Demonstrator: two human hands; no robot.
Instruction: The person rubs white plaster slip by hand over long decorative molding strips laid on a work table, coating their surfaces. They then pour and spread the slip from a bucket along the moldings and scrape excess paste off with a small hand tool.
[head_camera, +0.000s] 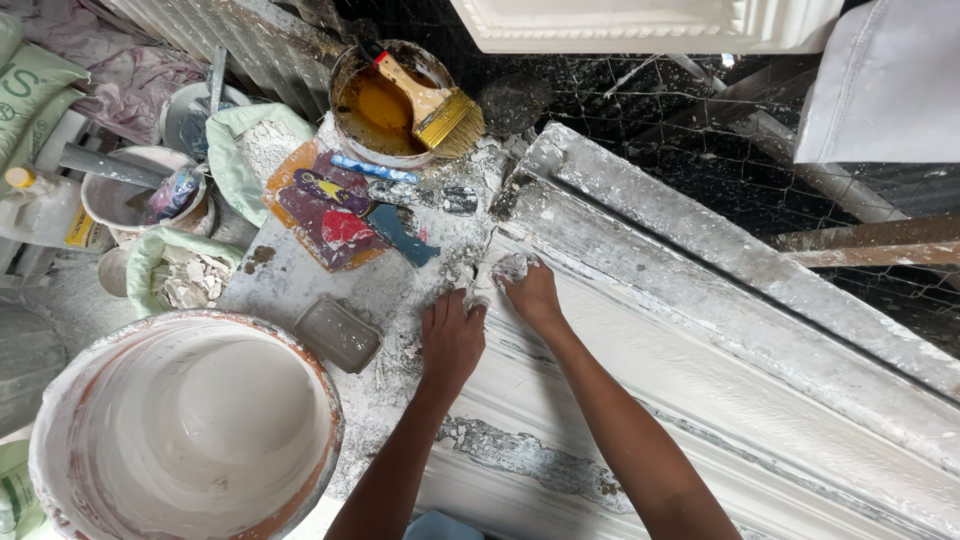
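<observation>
Plaster-white paste sits at the mould's upper-left corner, under both hands. The left hand lies curled, fingertips in the paste beside the corner; the right hand presses a wet lump into it. Pressing firmly into the corner and smoothing along the profile should serve best; the bucket stands near.

We saw a plaster-crusted workbench carrying a long white moulding toward four o'clock, a big bucket at eight, and a brush-topped tin at twelve.
</observation>
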